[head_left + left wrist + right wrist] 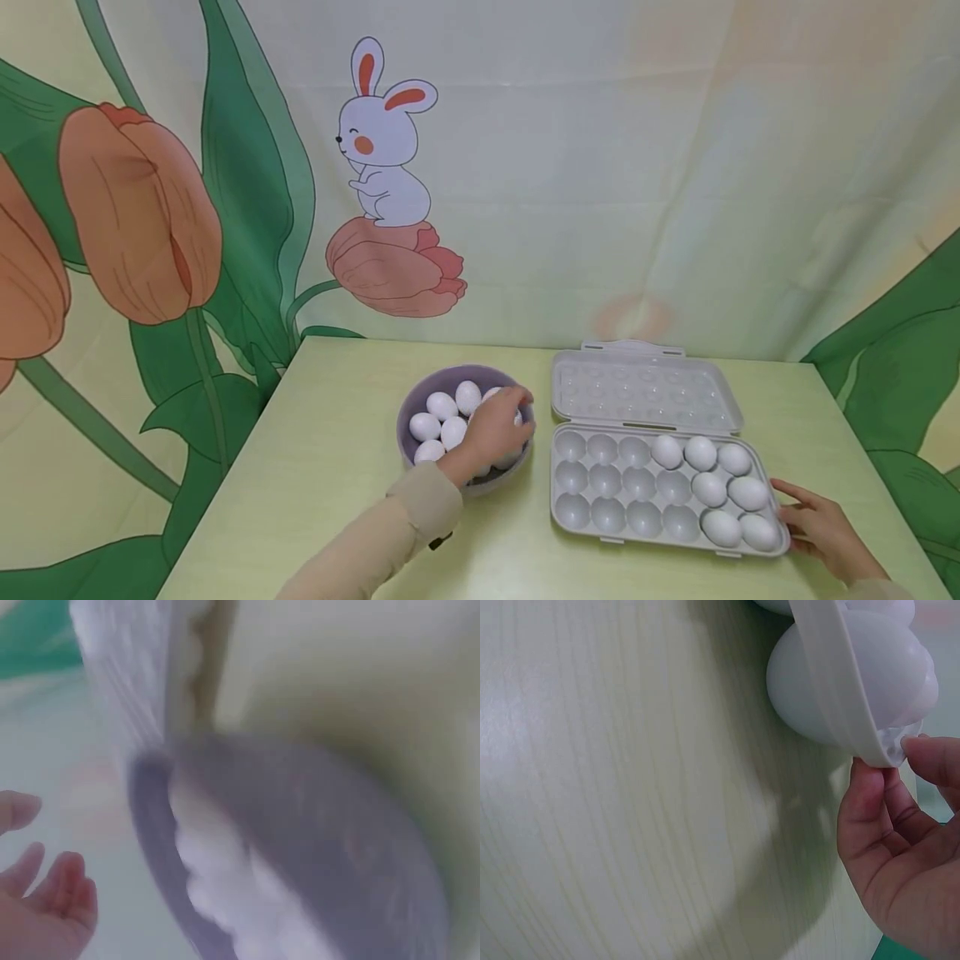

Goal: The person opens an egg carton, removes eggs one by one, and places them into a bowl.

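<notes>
My left hand (493,427) is over the right side of a purple-grey bowl (403,421) heaped with white eggs (453,433). In the left wrist view its fingers (64,889) are loosely bent and spread from the thumb, with nothing between them, above the bowl's rim. To the right lies an opened grey plastic egg box (605,480), with several eggs (722,527) filling the cups at its right end. My right hand (821,527) pinches the box's right edge, thumb on top and fingertips beneath, as the right wrist view shows.
The box's lid (645,387) lies folded back behind it, towards the wall. A printed cloth (540,208) with tulips and a rabbit hangs behind the pale wooden table (322,467).
</notes>
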Available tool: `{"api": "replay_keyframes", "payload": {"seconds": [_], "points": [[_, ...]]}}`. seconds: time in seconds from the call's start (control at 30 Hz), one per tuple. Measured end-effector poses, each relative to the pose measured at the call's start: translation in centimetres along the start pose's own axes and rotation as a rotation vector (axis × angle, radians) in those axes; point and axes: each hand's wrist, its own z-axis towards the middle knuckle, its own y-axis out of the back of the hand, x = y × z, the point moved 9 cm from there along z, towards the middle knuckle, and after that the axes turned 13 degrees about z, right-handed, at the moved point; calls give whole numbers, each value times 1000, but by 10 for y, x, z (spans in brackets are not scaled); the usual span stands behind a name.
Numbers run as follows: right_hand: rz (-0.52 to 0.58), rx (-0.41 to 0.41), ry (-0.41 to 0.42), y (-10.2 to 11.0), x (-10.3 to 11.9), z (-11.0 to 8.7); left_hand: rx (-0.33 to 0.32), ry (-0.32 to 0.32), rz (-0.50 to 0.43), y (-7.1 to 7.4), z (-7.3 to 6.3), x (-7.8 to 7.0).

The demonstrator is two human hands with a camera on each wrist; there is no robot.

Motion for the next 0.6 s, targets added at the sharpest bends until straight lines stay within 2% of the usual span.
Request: {"api": "replay_keyframes", "payload": {"seconds": [0.13,0.23,0.3,0.4,0.53,0.6], "points": [[2,0,0,0,1,0,15,-142,-23,-16,-19,-33],[0,-1,2,-1,1,-1,53,-168,-19,-33,-33,-45],[0,-3,3,-1,2,-1,70,-147,-27,-46,-39,-47],[-2,-4,5,-1,2,-2,92,-65,-86,-63,-45,-41],[-1,-7,5,0,1,-2,83,51,-218,-81,-49,-31],[-3,-11,3,-1,1,-2,61,89,-264,-86,-50,-28]]}}
